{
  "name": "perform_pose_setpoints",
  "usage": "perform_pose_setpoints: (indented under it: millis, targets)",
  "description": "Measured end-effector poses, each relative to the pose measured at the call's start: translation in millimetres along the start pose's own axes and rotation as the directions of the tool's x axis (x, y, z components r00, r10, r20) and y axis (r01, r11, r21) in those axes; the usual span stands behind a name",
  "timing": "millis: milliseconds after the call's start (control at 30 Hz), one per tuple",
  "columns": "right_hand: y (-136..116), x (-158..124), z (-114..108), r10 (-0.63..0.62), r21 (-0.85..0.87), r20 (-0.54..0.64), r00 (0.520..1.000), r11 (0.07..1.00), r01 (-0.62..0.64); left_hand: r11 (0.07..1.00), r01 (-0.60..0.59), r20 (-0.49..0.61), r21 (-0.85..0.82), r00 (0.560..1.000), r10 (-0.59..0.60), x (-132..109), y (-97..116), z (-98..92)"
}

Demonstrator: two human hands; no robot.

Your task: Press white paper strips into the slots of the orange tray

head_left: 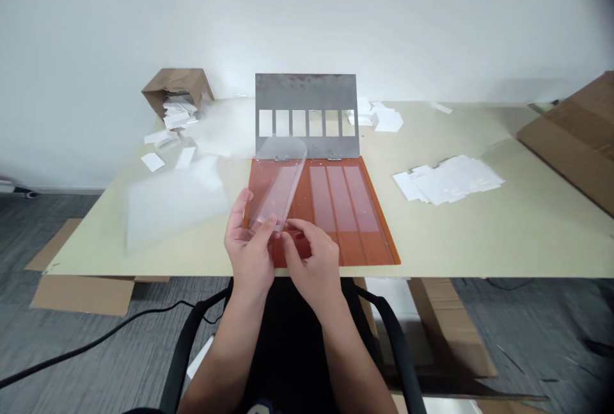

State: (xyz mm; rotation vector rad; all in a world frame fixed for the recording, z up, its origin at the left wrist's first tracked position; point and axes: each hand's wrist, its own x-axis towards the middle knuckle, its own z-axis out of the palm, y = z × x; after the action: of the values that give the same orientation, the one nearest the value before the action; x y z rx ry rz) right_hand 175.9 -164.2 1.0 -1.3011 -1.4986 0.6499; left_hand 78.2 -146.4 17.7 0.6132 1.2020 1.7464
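Note:
A clear plastic piece [288,174] is held up at a slant over the left part of an orange-brown board [352,251]. My left hand [249,247] grips its lower end, with the fingers around its left side and the thumb near the bottom. Thumb and forefinger of my right hand [314,257] are pinched together at the lower right corner of the piece. Several clear strips [343,196] lie in the right part of the board. Hinged to the board's far edge, a grey plate [306,91] with a row of rectangular openings stands upright.
Translucent sheets [175,206] lie at left, near loose white pieces [153,161] and an open cardboard box [189,81]. White cards [448,180] are spread at right. A large carton [573,139] stands at the right edge. Chair armrests [189,343] flank my forearms.

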Motion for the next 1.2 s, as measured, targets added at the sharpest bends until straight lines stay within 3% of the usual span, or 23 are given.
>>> perform_pose_setpoints:
  millis: [167,333,500,767,1200]
  targets:
    - [-6,-1,0,0.084,0.072,0.036,0.996,0.994,-0.086,0.995,0.096,0.020,-0.027,0.995,-0.095,-3,-4,-1.5]
    - [0,-1,-2,0.213,0.166,0.033,0.976,0.962,-0.216,1.000,0.013,0.062,0.008,0.998,-0.014,-6,-12,-2.0]
    - [2,1,-7,0.257,0.282,0.104,0.961,0.919,-0.276,0.999,-0.033,0.099,0.024,0.995,0.031,-7,-15,-3.2]
    - [6,4,-7,0.258,0.379,0.173,0.950,0.873,-0.306,1.000,-0.009,0.118,0.017,0.993,0.007,-7,-13,-4.5]
    - [-3,3,-9,0.276,0.277,0.101,0.956,0.915,-0.294,1.000,0.019,0.116,0.014,0.993,-0.021,-8,-12,-4.7]
